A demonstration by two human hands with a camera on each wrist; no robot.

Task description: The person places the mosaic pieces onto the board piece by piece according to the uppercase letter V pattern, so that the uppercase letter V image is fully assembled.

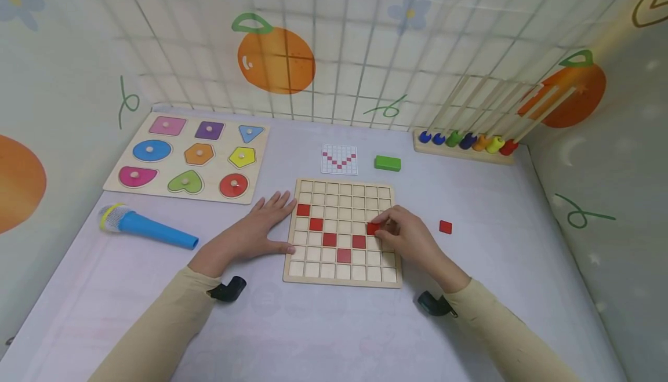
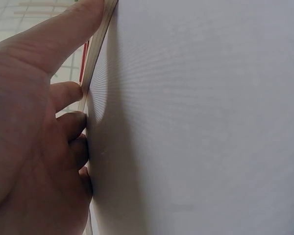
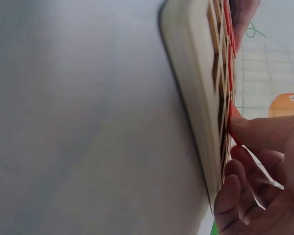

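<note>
A wooden grid board [image 1: 341, 282] lies on the table, with several red square tiles set in its cells along two slanting lines that meet low down, at the tile [image 1: 344, 255]. My left hand [image 1: 250, 234] has its fingers spread and touches the board's left edge with thumb and fingertips. Between thumb and fingers, my right hand [image 1: 409, 240] pinches a red tile [image 1: 373, 229] over a cell on the right side; in the right wrist view this tile [image 3: 234, 122] tilts against the grid. One loose red tile [image 1: 446, 227] lies right of the board.
Behind the board are a pattern card [image 1: 339, 159] with a V of red squares and a green block [image 1: 388, 163]. A shape puzzle [image 1: 224, 150] and a blue toy microphone [image 1: 156, 230] lie at left. At back right stands a peg rack [image 1: 464, 153] with coloured beads.
</note>
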